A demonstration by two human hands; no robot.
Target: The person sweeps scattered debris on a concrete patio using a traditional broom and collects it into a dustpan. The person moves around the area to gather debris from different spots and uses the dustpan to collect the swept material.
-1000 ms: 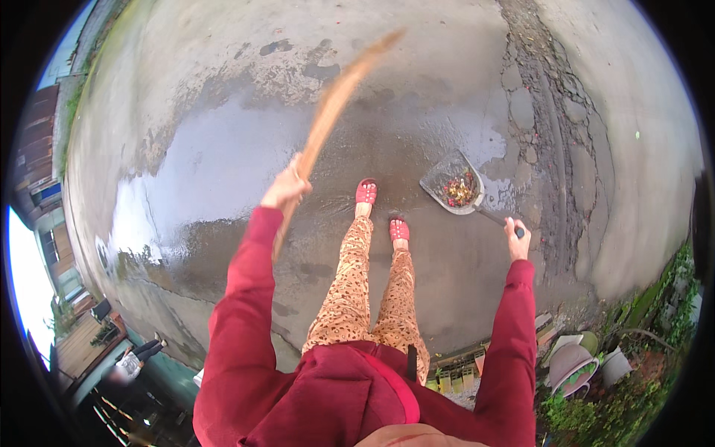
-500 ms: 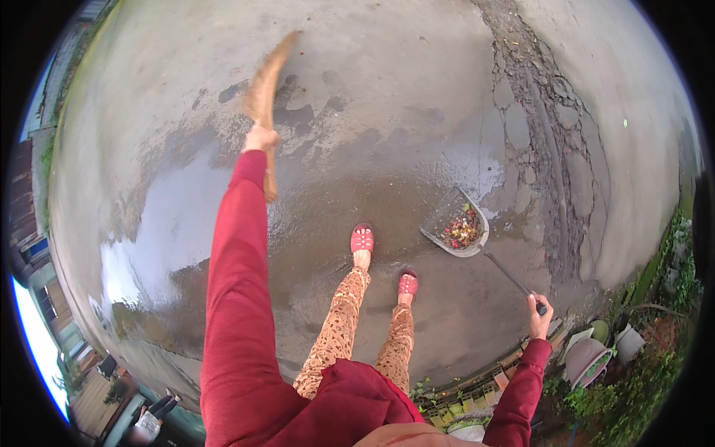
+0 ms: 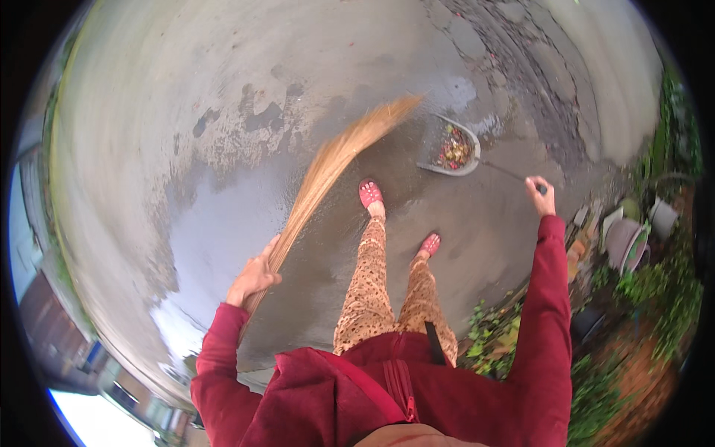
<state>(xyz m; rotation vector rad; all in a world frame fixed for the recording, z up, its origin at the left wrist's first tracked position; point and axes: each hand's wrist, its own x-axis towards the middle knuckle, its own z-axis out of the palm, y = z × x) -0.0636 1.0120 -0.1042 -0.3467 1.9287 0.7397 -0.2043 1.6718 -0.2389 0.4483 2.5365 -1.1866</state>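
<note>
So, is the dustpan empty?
No, the dustpan holds a heap of reddish and brown debris on the wet ground.

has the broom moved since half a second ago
Yes. The broom, in the left hand, has swung right: its tip was up left, far from the dustpan, and now nearly reaches the pan's rim.

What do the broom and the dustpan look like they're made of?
The broom looks like dry grass or straw: tan, fine bundled strands fanning out. The dustpan seems dull grey metal, though plastic is possible; its thin dark handle looks like a metal rod.
</note>
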